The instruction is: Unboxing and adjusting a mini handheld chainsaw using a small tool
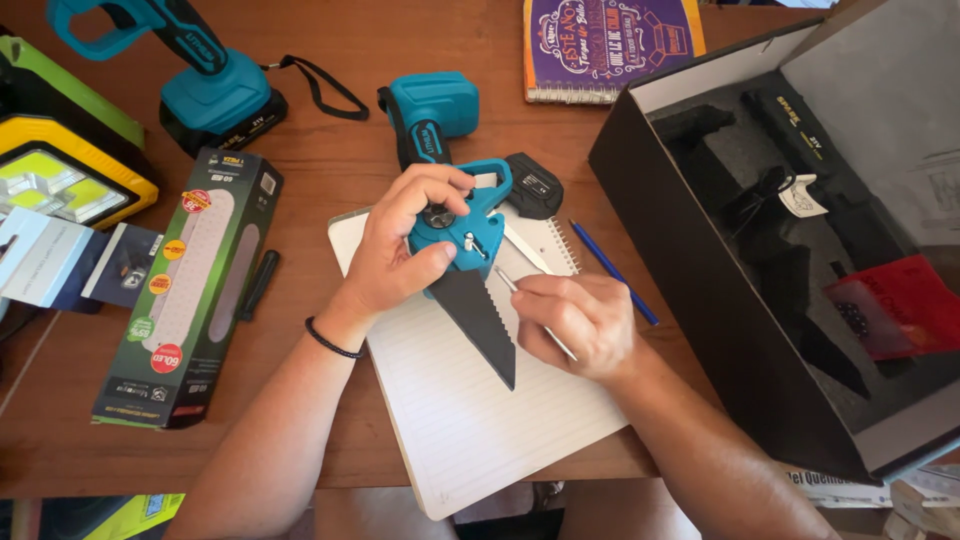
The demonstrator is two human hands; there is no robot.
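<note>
Just above the middle of the frame the left hand [400,245] clamps around the head of a teal cordless saw [450,215], fingers curled over its top and thumb pressed against its side, holding it down on an open lined notebook [470,410] that lies on the wooden table [330,170]. The saw's dark toothed blade [480,320] points toward the lower middle of the frame, between both hands. The right hand [580,325] has its fingers pinched together on a thin metal tool [525,305], whose tip meets the saw's body near the blade mount. The main risk, as I judge it, is a slip: if the thin tool skids off the fastener under force, the right hand's knuckles sit just beside the bare teeth and could rake across them. The notebook may also slide on the table, letting the saw twist under the left hand's grip. A battery pack appears to sit at the saw's far end, so an accidental trigger press would be dangerous. A blue pen [612,270] right of the notebook could roll underhand.
</note>
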